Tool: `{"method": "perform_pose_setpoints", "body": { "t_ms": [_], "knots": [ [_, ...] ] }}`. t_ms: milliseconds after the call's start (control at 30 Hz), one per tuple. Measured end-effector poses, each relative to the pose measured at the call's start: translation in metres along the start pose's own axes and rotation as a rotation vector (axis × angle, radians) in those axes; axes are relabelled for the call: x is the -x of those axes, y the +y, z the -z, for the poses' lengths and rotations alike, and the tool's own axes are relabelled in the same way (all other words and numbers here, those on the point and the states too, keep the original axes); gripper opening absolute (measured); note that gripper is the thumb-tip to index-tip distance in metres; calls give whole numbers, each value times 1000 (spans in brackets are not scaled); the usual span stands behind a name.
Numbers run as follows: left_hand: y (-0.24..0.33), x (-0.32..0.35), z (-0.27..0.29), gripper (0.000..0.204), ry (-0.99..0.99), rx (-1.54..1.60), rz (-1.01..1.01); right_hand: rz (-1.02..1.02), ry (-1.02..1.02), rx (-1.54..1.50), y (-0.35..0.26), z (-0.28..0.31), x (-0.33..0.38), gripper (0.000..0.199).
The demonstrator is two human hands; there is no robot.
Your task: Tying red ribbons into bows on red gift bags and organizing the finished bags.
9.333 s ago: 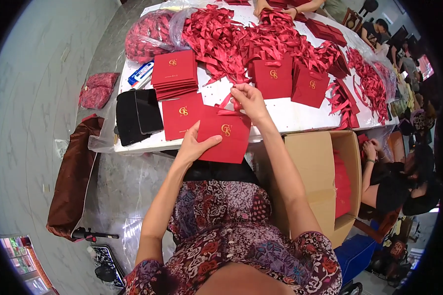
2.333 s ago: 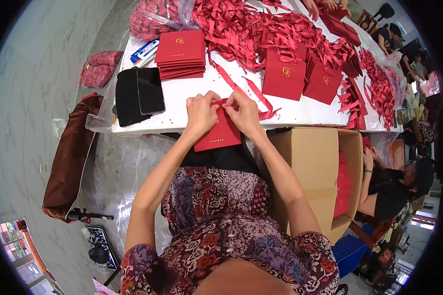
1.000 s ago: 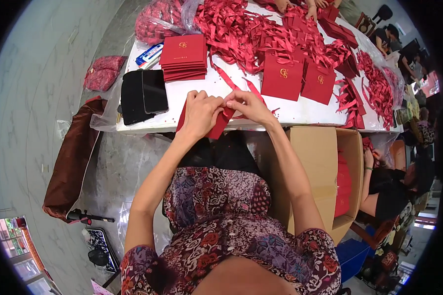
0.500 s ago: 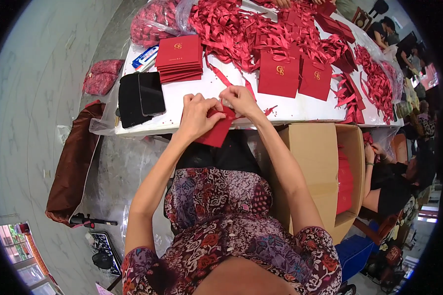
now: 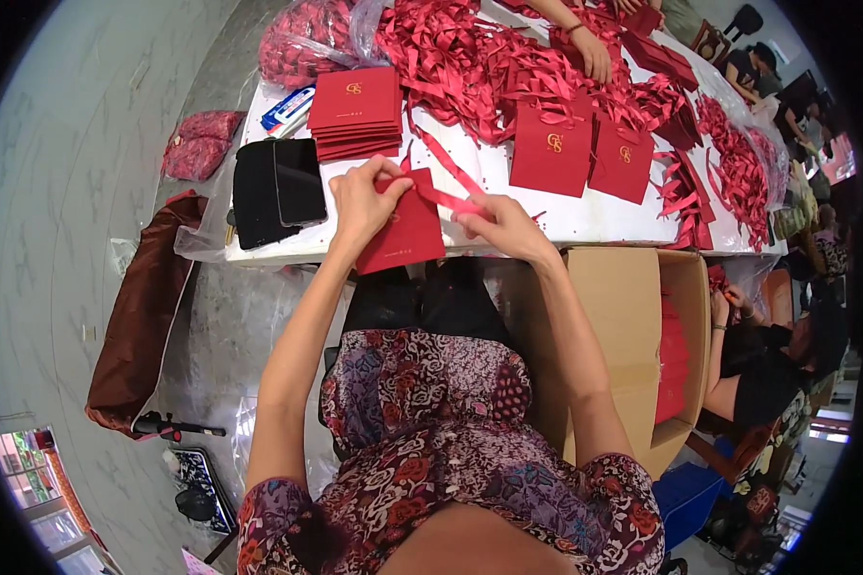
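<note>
My left hand (image 5: 364, 204) pinches the top edge of a small flat red gift bag (image 5: 408, 240) with gold print, held at the table's front edge. From the bag's top a red ribbon (image 5: 455, 202) stretches to the right. My right hand (image 5: 504, 226) grips that ribbon between thumb and fingers, pulled out from the bag. Behind my hands another ribbon (image 5: 447, 158) trails on the table. A stack of red gift bags (image 5: 355, 107) lies behind my left hand. Farther right lie two red bags, a left one (image 5: 551, 153) and a right one (image 5: 621, 161), with ribbons at their tops.
A phone (image 5: 300, 182) on a black cloth lies left on the white table (image 5: 604, 217). Loose red ribbons (image 5: 441, 62) heap behind. Another person's hand (image 5: 594, 57) reaches over them. A cardboard box (image 5: 612, 350) with red contents stands right of my legs.
My right hand has moved right and down, drawing the ribbon out. The bag has swung up, showing more of its front. Another person's arm has reached in over the ribbon heap.
</note>
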State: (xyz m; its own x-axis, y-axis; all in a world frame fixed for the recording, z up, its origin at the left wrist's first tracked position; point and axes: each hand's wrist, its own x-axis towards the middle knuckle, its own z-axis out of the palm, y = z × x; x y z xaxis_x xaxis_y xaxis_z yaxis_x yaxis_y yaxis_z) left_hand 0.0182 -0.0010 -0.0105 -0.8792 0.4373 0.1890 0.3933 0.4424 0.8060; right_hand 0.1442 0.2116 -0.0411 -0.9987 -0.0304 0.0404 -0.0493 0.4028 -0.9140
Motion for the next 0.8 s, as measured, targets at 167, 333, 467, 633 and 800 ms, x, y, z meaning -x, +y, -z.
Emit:
{"method": "perform_pose_setpoints", "body": {
  "t_ms": [167, 333, 467, 633, 800],
  "knots": [
    [-5, -2, -29, 27, 332, -441, -446, -63, 191, -373, 1, -29, -26, 20],
    [-2, 48, -75, 36, -109, 265, 32, -129, 407, -667, -3, -56, -52, 19],
    [12, 65, -74, 34, -247, 603, 202, -157, 460, -745, -12, -54, -56, 15],
    [15, 73, -59, 36, -424, 692, 229, -217, 429, -895, -14, -46, -55, 15],
    [-10, 71, -47, 20, -345, 539, 194, -75, 607, -294, 28, -33, -56, 21]
  ]
}}
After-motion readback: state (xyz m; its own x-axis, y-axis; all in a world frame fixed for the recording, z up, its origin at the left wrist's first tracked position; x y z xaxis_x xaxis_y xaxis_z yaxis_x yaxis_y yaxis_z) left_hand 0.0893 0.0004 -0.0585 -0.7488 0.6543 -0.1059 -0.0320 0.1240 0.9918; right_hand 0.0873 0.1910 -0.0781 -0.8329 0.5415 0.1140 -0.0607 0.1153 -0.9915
